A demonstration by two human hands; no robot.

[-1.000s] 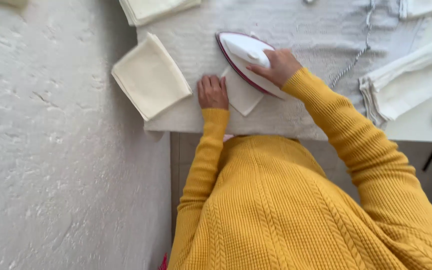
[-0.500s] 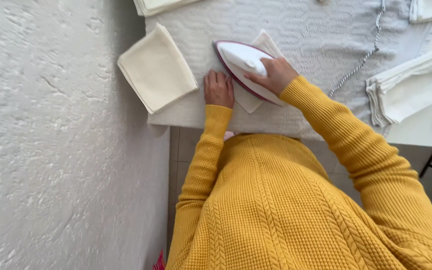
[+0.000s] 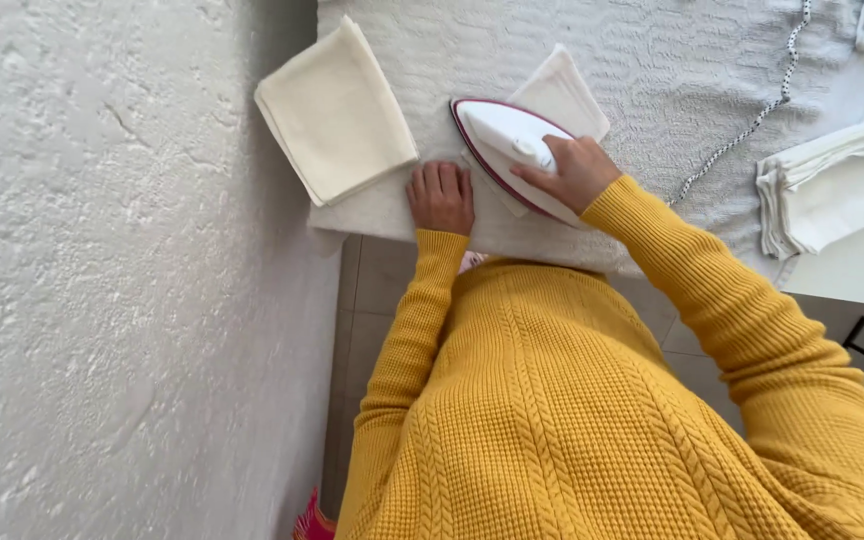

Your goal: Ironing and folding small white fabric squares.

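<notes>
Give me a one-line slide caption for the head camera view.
Right hand grips a white iron over a small folded cloth, left hand flat beside it.

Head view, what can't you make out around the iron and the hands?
- Cloth under the iron: mostly covered by the iron.
- Iron handle: hidden by the right hand.
- Left hand: palm down, what it presses is hidden.
- Folded stack, far right: cut off by the edge.

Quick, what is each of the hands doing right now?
Left hand: open, pressed flat on the table cover, holding nothing.
Right hand: closed on the white iron, over a folded cloth.
</notes>
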